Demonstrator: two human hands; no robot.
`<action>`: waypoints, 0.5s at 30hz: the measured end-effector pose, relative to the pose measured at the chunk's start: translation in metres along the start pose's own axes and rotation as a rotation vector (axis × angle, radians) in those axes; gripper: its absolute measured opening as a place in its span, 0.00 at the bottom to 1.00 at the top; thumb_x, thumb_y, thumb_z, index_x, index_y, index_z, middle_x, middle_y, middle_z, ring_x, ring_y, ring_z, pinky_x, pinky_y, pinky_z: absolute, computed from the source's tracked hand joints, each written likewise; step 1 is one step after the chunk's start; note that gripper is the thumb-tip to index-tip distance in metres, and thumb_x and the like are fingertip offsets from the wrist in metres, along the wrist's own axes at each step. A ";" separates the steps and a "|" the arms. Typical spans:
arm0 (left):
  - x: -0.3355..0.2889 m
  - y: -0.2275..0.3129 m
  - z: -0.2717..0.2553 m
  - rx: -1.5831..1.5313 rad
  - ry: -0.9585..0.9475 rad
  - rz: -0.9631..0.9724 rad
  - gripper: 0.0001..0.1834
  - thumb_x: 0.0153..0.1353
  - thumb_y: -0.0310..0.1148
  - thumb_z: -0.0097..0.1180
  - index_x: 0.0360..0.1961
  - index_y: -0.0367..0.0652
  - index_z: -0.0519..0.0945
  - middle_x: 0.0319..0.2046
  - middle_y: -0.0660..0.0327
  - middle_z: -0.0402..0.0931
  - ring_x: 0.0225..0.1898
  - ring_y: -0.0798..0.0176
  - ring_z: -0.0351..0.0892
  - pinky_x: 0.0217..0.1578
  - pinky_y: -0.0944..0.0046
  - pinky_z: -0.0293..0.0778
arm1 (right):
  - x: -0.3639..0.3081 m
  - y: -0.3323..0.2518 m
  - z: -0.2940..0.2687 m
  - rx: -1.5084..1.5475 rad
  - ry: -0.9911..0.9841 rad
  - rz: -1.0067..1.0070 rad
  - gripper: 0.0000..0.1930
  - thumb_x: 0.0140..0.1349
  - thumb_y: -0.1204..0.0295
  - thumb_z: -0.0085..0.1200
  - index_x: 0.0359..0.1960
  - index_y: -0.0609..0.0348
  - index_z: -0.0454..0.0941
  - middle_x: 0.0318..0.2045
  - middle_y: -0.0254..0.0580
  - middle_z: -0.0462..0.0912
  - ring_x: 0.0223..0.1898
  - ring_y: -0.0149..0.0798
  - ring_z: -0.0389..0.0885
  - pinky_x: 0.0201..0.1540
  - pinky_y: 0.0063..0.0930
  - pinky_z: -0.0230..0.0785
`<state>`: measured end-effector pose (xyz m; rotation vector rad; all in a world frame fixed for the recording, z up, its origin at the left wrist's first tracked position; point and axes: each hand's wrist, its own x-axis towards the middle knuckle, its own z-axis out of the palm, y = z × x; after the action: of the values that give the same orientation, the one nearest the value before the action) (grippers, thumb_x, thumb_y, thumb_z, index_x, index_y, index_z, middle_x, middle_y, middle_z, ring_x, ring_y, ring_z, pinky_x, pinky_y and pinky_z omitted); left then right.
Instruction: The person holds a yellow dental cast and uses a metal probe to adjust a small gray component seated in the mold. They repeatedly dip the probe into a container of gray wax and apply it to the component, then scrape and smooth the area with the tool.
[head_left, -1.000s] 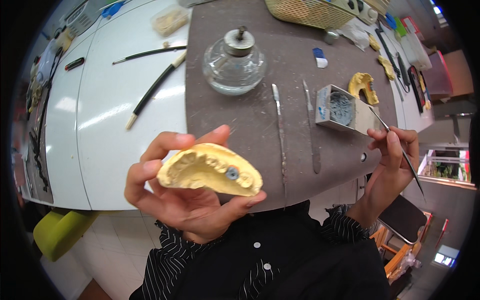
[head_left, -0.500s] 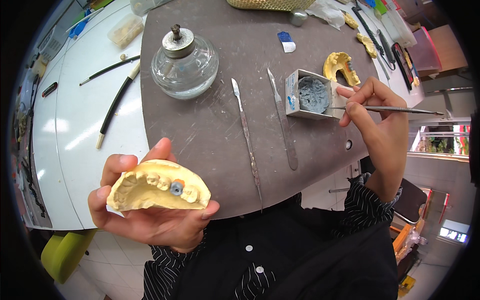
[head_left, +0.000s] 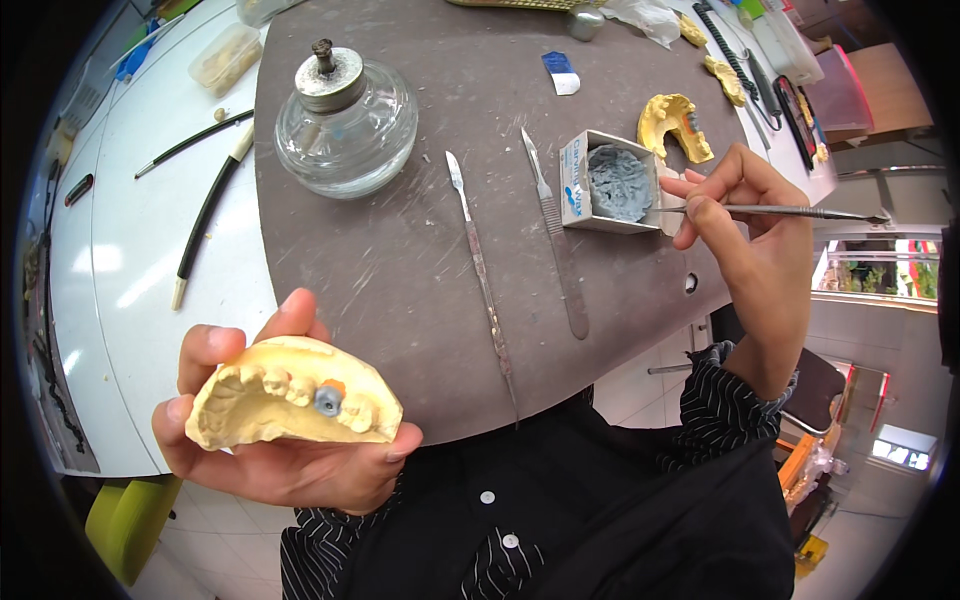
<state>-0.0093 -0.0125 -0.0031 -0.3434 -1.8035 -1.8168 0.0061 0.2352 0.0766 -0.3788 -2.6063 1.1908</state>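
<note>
My left hand grips a yellow plaster dental model by its edges, teeth facing up. One tooth on it is built up in grey-blue wax, with a patch of orange beside it. In my right hand a thin metal wax carver is pinched like a pen. Its near tip reaches the open wax box, at the edge of the grey-blue wax inside. My right fingers also touch the box's open flap. Behind the box lies a second plaster model with a grey-blue tooth.
A glass spirit lamp stands at the back left. A wax knife and a metal scalpel handle with blade lie mid-table. Farther back are a blue-and-white wrapper and a metal ball. A black-handled tool rests on the white tabletop.
The view has shifted slightly, so most things sit a little farther left. Both hands keep their grips, and the carver's tip stays at the wax in the box.
</note>
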 end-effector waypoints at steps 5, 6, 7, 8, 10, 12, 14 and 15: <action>0.002 0.001 0.000 -0.047 0.007 -0.001 0.49 0.38 0.45 0.71 0.56 0.44 0.51 0.50 0.52 0.60 0.53 0.49 0.67 0.54 0.56 0.69 | 0.000 0.007 -0.007 0.128 0.004 -0.038 0.04 0.51 0.77 0.49 0.22 0.63 0.70 0.13 0.39 0.75 0.31 0.33 0.80 0.53 0.31 0.62; 0.001 0.002 -0.001 -0.056 0.000 -0.009 0.49 0.38 0.45 0.71 0.56 0.44 0.51 0.50 0.52 0.60 0.53 0.49 0.67 0.54 0.55 0.69 | 0.000 0.007 -0.009 0.176 0.013 -0.048 0.04 0.52 0.76 0.49 0.22 0.63 0.70 0.13 0.39 0.75 0.33 0.36 0.81 0.55 0.33 0.60; 0.001 0.002 -0.001 -0.064 -0.006 -0.016 0.49 0.38 0.44 0.71 0.56 0.44 0.51 0.50 0.52 0.60 0.53 0.49 0.68 0.54 0.55 0.69 | 0.000 0.009 -0.011 0.205 0.000 -0.068 0.04 0.52 0.76 0.49 0.23 0.62 0.70 0.13 0.39 0.75 0.35 0.37 0.81 0.56 0.34 0.59; 0.002 0.002 -0.002 -0.074 -0.020 -0.006 0.49 0.38 0.44 0.71 0.56 0.44 0.51 0.50 0.52 0.60 0.53 0.49 0.68 0.54 0.55 0.69 | 0.000 0.010 -0.013 0.234 -0.013 -0.088 0.04 0.53 0.76 0.49 0.23 0.62 0.70 0.13 0.39 0.75 0.37 0.39 0.80 0.57 0.35 0.58; 0.003 0.000 -0.003 -0.101 -0.053 0.017 0.49 0.38 0.44 0.71 0.56 0.45 0.51 0.50 0.52 0.59 0.52 0.50 0.68 0.54 0.55 0.69 | -0.001 0.007 -0.015 0.267 -0.028 -0.116 0.04 0.53 0.76 0.48 0.23 0.62 0.70 0.13 0.39 0.75 0.39 0.41 0.80 0.57 0.36 0.57; 0.003 -0.001 -0.002 -0.122 -0.050 0.012 0.50 0.38 0.43 0.71 0.56 0.46 0.50 0.50 0.52 0.59 0.52 0.50 0.68 0.54 0.55 0.69 | -0.003 0.002 -0.015 0.279 -0.043 -0.131 0.03 0.54 0.77 0.48 0.24 0.62 0.71 0.14 0.40 0.76 0.40 0.41 0.80 0.57 0.36 0.57; 0.002 0.000 -0.003 -0.124 -0.042 -0.003 0.50 0.37 0.43 0.71 0.56 0.46 0.50 0.50 0.53 0.59 0.53 0.50 0.68 0.54 0.55 0.69 | -0.004 0.001 -0.011 0.247 -0.023 -0.077 0.02 0.54 0.78 0.48 0.24 0.62 0.70 0.15 0.40 0.76 0.40 0.40 0.80 0.56 0.35 0.58; 0.001 0.000 -0.002 -0.123 -0.035 -0.017 0.50 0.37 0.42 0.72 0.56 0.46 0.51 0.50 0.53 0.59 0.53 0.50 0.68 0.54 0.55 0.69 | -0.004 0.002 -0.010 0.225 -0.010 -0.049 0.02 0.54 0.78 0.48 0.25 0.62 0.70 0.15 0.41 0.77 0.40 0.40 0.80 0.56 0.34 0.58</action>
<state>-0.0096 -0.0149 -0.0025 -0.4104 -1.7264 -1.9504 0.0136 0.2422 0.0811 -0.2625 -2.4393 1.4521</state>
